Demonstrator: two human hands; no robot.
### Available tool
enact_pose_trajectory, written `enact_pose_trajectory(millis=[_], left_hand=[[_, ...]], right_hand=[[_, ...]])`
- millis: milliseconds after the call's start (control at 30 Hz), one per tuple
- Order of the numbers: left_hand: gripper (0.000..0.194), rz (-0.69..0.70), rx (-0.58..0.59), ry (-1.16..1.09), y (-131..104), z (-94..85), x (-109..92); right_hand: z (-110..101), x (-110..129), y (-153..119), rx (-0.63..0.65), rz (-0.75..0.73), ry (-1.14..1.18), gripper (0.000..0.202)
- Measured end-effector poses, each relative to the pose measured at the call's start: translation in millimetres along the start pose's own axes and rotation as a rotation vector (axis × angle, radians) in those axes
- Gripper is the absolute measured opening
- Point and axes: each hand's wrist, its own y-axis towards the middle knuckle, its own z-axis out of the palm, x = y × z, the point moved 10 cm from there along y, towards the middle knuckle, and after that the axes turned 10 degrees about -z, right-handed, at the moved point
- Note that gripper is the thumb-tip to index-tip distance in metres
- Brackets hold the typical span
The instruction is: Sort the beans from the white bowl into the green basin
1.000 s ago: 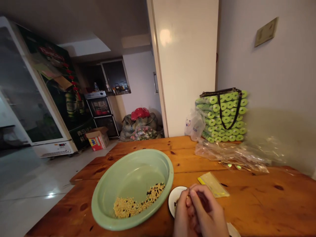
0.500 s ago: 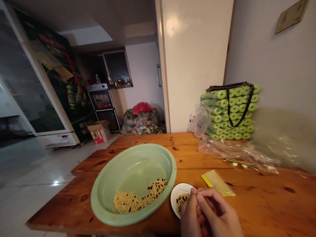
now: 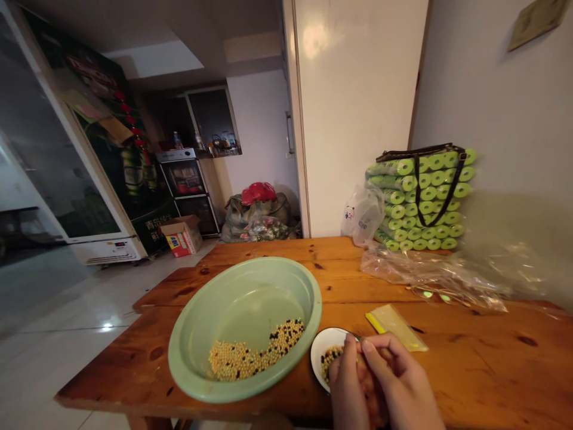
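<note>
Pale green, a wide basin point(image 3: 250, 301) stands leftmost on the wooden surface point(image 3: 483, 352), yellow and dark bead-like pieces point(image 3: 233, 361) heaped along its near side. Just right of it sits a small white bowl point(image 3: 319, 344) of similar pieces, partly covered by the person's left hand point(image 3: 349, 385). That hand's fingertips are drawn narrowly together, meeting those of the right hand point(image 3: 400, 379); whether either pinches something cannot be told. Just beyond the right hand lies a clear packet point(image 3: 398, 328) with a yellow strip.

Pale walls point(image 3: 487, 131), glossy floor point(image 3: 102, 304), dark far window point(image 3: 215, 116)
</note>
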Motion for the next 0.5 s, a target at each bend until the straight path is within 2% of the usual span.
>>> enact_pose_trajectory(millis=[100, 200, 333, 500], left_hand=[[0.035, -0.032, -0.021, -0.016, -1, -0.9, -2], [0.025, -0.105, -0.006, -0.107, 4, -1.3, 6], [0.019, -0.115, 0.008, -0.16, 13, -7.2, 12], [0.009, -0.053, -0.07, -0.168, 26, -31.7, 11]], right_hand=[[-1, -4, 1, -0.012, 0.014, 0.044, 0.037], [-2, -12, 4, 0.014, 0.005, -0.032, 0.037], [-1, -17, 8, 0.061, -0.087, -0.252, 0.032], [3, -14, 9, 0.075, -0.158, -0.585, 0.027]])
